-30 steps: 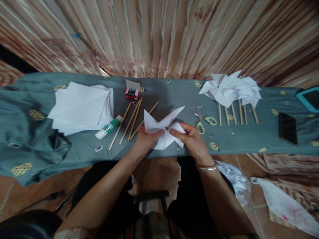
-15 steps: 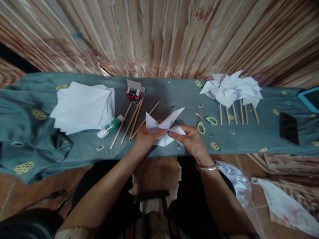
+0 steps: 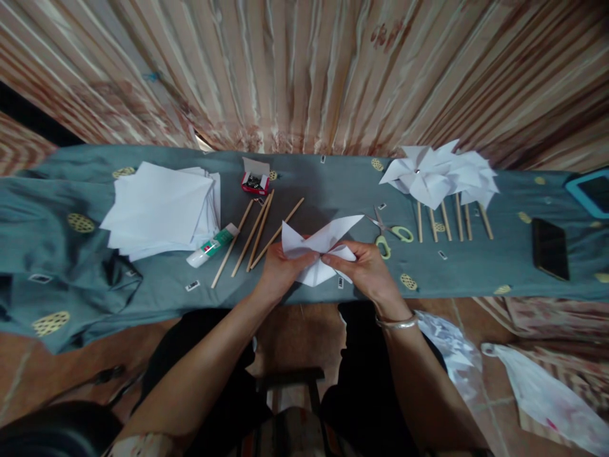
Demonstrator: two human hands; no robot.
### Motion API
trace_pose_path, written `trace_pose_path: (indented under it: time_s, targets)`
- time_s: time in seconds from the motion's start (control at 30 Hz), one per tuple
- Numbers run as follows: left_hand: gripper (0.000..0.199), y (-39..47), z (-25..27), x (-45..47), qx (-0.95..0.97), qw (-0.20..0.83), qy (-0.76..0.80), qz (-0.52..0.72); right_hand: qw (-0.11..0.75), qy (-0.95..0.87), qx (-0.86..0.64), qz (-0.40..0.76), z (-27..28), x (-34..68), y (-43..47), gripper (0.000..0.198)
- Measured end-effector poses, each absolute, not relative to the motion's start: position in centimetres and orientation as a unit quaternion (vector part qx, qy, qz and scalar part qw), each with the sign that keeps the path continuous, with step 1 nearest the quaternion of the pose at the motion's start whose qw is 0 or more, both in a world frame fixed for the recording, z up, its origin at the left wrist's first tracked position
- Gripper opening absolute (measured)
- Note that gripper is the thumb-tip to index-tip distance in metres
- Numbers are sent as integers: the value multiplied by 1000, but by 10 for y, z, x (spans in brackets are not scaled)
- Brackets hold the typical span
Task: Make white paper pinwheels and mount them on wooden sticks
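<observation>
Both hands hold a white paper pinwheel (image 3: 328,233) just above the near edge of a table covered in grey-green cloth (image 3: 333,184). My left hand (image 3: 278,273) grips its left side, thumb pressed at the centre. My right hand (image 3: 366,270) pinches the centre from the right, a bangle on its wrist. Several wooden sticks (image 3: 254,231) lie just left of my left hand. Yellow-handled scissors (image 3: 391,233) lie just right of my right hand.
A stack of white paper squares (image 3: 162,209) and a glue stick (image 3: 212,244) lie at left. A small red box (image 3: 254,178) sits behind the sticks. Finished pinwheels on sticks (image 3: 440,174) lie at right, then a dark phone (image 3: 549,247) and a blue-cased tablet (image 3: 590,190). Plastic bags (image 3: 533,387) lie on the floor.
My fingers have shifted slightly at the pinwheel's centre, and the pinwheel's upper right blade has risen a little. The camera view has drifted slightly.
</observation>
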State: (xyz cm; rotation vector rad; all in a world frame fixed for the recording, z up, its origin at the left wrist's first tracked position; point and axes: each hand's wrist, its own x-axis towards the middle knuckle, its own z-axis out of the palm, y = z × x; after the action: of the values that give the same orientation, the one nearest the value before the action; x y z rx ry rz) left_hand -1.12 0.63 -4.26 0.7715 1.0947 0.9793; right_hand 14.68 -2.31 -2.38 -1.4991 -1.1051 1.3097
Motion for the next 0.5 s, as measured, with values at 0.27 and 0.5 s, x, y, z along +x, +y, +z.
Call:
trace_pose_path:
  time_s: [0.27,0.5]
  targets:
    - [37,7,-40,-11,358,667,486,437,443,-408,-597,530,-22,144,-22,29]
    - [29,6,-40,-14,355,665,482,446,440,-408,-590,540,-23,141,-22,29]
